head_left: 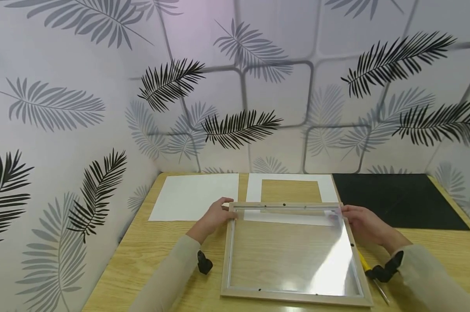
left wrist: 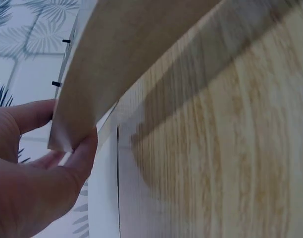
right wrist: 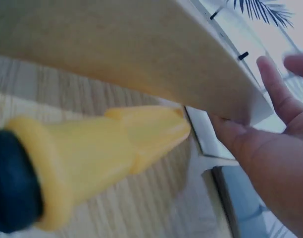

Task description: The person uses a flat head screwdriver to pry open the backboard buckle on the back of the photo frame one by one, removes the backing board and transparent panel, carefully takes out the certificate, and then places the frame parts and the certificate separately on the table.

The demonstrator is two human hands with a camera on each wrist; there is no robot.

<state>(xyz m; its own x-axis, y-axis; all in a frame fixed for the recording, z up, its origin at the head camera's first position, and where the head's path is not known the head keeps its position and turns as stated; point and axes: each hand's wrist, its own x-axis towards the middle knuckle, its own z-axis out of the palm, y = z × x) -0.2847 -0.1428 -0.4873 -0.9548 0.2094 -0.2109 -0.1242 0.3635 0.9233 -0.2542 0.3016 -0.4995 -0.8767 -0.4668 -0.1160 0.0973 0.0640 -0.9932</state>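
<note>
Both hands hold a light wooden picture frame (head_left: 228, 255) with a clear pane (head_left: 281, 255) in it and small black tabs along its inner edges. My left hand (head_left: 215, 216) grips the far left corner; in the left wrist view, thumb and fingers pinch the end of the frame's side (left wrist: 117, 64). At the far right corner, my right hand (head_left: 369, 224) holds the frame, its fingers spread around the corner in the right wrist view. The frame's side (right wrist: 141, 59) is raised over the table there. A yellow-handled screwdriver (right wrist: 102, 148) lies beneath the right forearm.
Along the back of the wooden table (head_left: 153, 251) lie a white sheet (head_left: 196, 197), a white mat (head_left: 253, 190) with a rectangular window, and a black board (head_left: 394, 199). A leaf-patterned wall (head_left: 273, 160) stands right behind them. The frame partly overlaps the mat in the head view.
</note>
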